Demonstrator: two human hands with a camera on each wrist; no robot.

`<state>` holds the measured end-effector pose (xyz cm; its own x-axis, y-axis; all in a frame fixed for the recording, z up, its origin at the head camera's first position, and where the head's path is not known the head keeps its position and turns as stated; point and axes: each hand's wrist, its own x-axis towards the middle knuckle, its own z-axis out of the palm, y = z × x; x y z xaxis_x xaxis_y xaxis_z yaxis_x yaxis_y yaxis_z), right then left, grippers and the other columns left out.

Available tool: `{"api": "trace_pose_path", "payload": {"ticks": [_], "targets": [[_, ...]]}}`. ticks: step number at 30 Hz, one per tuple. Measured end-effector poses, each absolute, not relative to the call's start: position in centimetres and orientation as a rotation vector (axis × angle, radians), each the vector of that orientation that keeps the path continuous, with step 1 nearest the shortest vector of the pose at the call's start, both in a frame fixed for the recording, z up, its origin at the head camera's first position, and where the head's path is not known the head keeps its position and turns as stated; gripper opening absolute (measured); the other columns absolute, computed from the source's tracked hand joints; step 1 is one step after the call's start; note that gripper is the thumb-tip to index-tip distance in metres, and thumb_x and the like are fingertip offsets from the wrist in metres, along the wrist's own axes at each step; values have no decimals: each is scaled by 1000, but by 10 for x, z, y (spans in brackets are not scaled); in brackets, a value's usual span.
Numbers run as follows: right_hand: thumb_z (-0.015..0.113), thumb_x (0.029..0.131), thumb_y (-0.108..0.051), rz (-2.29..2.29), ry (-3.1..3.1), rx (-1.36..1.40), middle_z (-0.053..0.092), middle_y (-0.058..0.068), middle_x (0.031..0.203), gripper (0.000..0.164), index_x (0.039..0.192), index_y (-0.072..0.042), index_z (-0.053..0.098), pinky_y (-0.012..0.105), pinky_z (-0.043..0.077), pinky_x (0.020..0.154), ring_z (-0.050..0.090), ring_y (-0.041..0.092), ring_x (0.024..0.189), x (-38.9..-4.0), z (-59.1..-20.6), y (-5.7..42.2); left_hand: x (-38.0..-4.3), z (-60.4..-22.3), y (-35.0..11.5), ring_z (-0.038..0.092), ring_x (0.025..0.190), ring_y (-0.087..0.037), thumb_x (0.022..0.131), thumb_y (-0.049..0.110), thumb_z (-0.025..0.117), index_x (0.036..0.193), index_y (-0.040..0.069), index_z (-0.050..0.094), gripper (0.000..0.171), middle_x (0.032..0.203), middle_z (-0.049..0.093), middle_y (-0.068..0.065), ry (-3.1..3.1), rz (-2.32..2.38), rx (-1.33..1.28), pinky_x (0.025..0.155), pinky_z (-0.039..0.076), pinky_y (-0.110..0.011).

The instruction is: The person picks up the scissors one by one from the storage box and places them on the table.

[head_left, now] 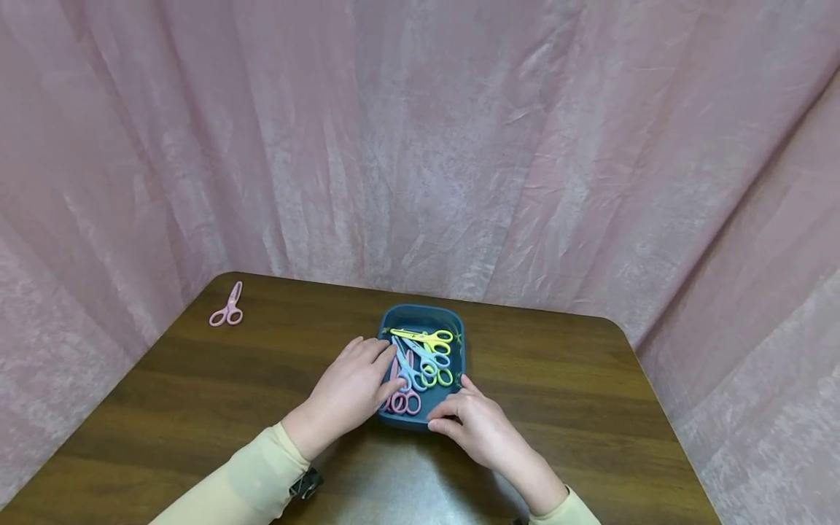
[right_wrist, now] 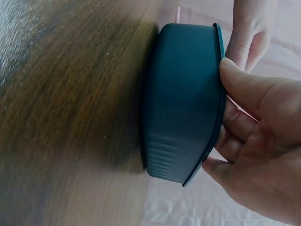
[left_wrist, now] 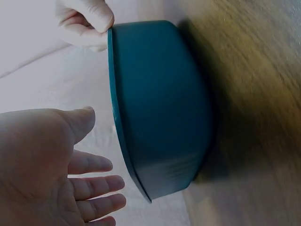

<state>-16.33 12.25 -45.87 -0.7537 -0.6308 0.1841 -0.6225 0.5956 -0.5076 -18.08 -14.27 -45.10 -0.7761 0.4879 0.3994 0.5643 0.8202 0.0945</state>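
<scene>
A dark teal plastic bin [head_left: 423, 313] stands on the table, holding several children's scissors: yellow scissors [head_left: 441, 337] at the far end, blue scissors [head_left: 415, 375] in the middle, green handles [head_left: 445, 377] to the right, and pink scissors [head_left: 410, 403] near the front. My left hand [head_left: 351, 386] hovers over the bin's left side with fingers extended; in the left wrist view, this hand [left_wrist: 56, 165] shows an empty palm beside the rim. At the front right corner, my right hand [head_left: 475, 423] grips the rim, its thumb [right_wrist: 233, 70] pressed on the edge.
Another pair of pink scissors [head_left: 227, 306] lies alone at the far left corner of the brown wooden table [head_left: 558, 379]. Pink velvet curtains [head_left: 433, 146] hang behind the table and along its sides.
</scene>
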Motion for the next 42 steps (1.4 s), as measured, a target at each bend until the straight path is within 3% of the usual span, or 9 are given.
{"api": "trace_pose_path", "payload": {"ticks": [9, 21, 42], "targets": [[84, 98, -15, -863, 2801, -1107, 79, -14, 93, 3, 99, -16, 87, 60, 33, 127, 70, 8, 99, -164, -461, 123, -181, -455, -133, 66, 131, -39, 101, 38, 84, 142, -4, 69, 60, 138, 70, -23, -2671, -312, -823, 121, 44, -57], [84, 98, -15, -869, 2801, -1108, 79, -14, 92, 4, 99, -16, 87, 61, 33, 127, 71, 7, 99, -164, -461, 123, -186, -458, -122, 69, 120, -34, 102, 39, 82, 141, -2, 71, 57, 131, 73, -19, -2724, -318, -816, 118, 48, -51], [84, 98, -15, -867, 2797, -1103, 80, -13, 94, 4, 100, -14, 88, 62, 33, 126, 71, 9, 101, -164, -462, 123, -199, -471, -113, 68, 125, -35, 103, 38, 80, 137, -4, 73, 54, 131, 73, -19, -2778, -162, -844, 118, 48, -53]]}}
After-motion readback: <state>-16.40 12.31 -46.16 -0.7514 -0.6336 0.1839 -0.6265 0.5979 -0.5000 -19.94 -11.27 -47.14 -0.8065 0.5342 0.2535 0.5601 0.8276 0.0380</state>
